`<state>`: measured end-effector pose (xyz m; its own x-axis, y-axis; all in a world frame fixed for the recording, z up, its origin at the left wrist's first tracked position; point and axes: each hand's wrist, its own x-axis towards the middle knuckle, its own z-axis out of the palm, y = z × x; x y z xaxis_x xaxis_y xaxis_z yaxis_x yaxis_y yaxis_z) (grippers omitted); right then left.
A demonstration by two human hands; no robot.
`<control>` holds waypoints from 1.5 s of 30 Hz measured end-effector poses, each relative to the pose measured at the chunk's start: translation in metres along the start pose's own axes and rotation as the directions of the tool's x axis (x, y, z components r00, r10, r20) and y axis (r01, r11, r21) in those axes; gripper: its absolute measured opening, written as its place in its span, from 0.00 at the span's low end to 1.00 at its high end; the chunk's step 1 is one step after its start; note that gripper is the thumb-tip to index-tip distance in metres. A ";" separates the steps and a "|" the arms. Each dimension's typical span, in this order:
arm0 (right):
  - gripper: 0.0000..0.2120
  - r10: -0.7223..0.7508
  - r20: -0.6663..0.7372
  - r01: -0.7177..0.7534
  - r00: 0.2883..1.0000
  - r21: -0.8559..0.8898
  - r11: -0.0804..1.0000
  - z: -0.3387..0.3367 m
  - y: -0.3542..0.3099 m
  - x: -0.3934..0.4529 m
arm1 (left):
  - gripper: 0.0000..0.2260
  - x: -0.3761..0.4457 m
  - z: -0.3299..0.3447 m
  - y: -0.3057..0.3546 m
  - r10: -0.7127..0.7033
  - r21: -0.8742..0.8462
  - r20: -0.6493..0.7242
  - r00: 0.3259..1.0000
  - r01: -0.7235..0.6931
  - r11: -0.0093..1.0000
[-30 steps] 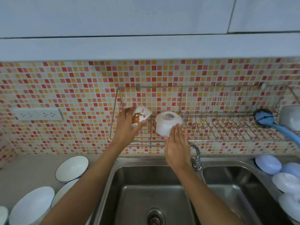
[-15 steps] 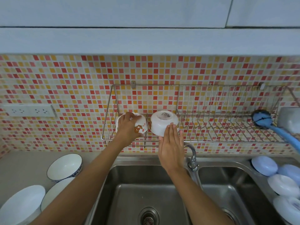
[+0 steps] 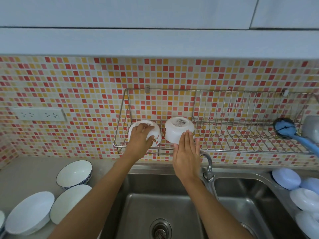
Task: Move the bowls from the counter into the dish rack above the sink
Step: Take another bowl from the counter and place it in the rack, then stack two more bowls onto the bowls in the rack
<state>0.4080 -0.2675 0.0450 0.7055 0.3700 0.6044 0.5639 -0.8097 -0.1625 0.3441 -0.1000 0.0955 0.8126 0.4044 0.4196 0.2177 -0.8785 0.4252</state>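
Observation:
A wire dish rack (image 3: pixel 224 149) hangs on the tiled wall above the sink. My left hand (image 3: pixel 139 138) grips a small white bowl with an orange print (image 3: pixel 155 133), upside down at the rack's left end. Beside it a plain white bowl (image 3: pixel 177 131) lies upside down in the rack. My right hand (image 3: pixel 187 152) rests flat with straight fingers against its near side. On the counter at the left stand a blue-rimmed bowl (image 3: pixel 75 173) and two wider white bowls (image 3: pixel 69 202), (image 3: pixel 30 212).
A double steel sink (image 3: pixel 138 204) with a tap (image 3: pixel 208 166) lies below the rack. A blue dish brush (image 3: pixel 284 128) and a grey container (image 3: pixel 311 128) sit at the rack's right end. Several pale upturned bowls (image 3: pixel 286 178) line the right counter. A wall socket (image 3: pixel 38 114) is at the left.
My left hand has lowered the printed bowl, turning it upside down onto the rack's left end. My right hand stays against the plain white bowl. The view has shifted slightly.

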 end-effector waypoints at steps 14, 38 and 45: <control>0.26 0.027 -0.019 -0.026 0.999 0.017 0.999 0.002 -0.002 0.000 | 0.39 -0.034 0.012 -0.010 0.035 0.311 0.062 0.997 -0.053 0.949; 0.26 0.023 -0.009 -0.022 1.000 0.111 0.994 0.001 -0.002 -0.012 | 0.29 -0.045 0.012 -0.015 0.023 0.313 0.058 0.998 -0.040 0.949; 0.31 0.010 0.106 -0.029 0.994 0.182 0.983 0.023 -0.020 -0.070 | 0.26 -0.104 0.012 -0.040 0.088 0.223 0.010 0.996 -0.088 0.971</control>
<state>0.3576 -0.2668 -0.0119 0.7527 0.4079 0.5168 0.6116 -0.7239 -0.3194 0.2575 -0.1097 0.0247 0.8340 0.3227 0.4476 0.2601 -0.9453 0.1969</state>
